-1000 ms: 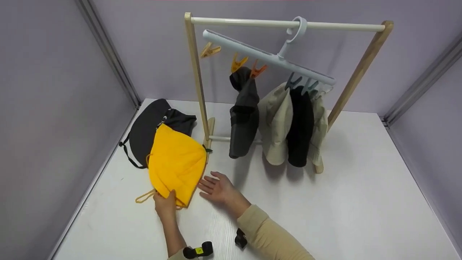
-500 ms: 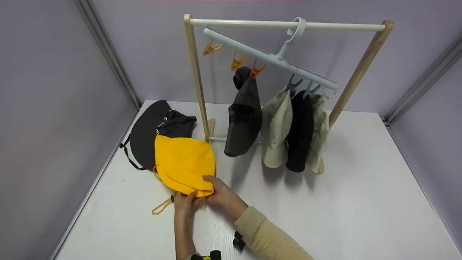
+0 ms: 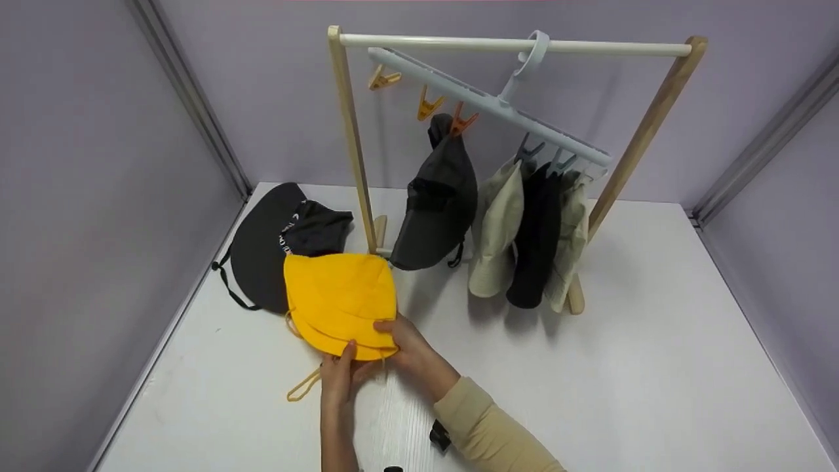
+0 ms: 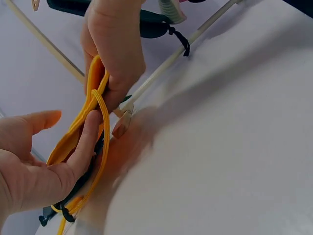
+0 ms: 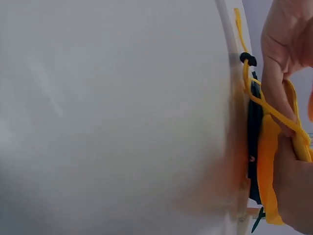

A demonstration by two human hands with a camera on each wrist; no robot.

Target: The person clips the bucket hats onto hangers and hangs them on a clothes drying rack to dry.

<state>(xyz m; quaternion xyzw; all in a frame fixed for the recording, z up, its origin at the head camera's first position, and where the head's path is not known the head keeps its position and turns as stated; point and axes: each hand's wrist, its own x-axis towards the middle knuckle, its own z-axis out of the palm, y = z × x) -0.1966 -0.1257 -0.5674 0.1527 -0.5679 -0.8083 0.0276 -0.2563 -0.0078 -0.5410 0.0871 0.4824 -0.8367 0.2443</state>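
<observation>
Pinching the yellow hat [image 3: 341,288], right hand [image 3: 411,342] was closed. Spread left hand [image 3: 337,377] touched it. Dark hat [image 3: 259,255] lay beyond.

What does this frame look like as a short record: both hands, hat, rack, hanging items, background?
Left hand: holds yellow hat at near edge
Right hand: grips its right side
Rack: wooden posts, white bar
Hanger: tilted, left end higher
Hanging: dark grey hat, beige hat, black hat, another beige hat
On table: dark brimmed hat, partly hidden by the yellow one
</observation>
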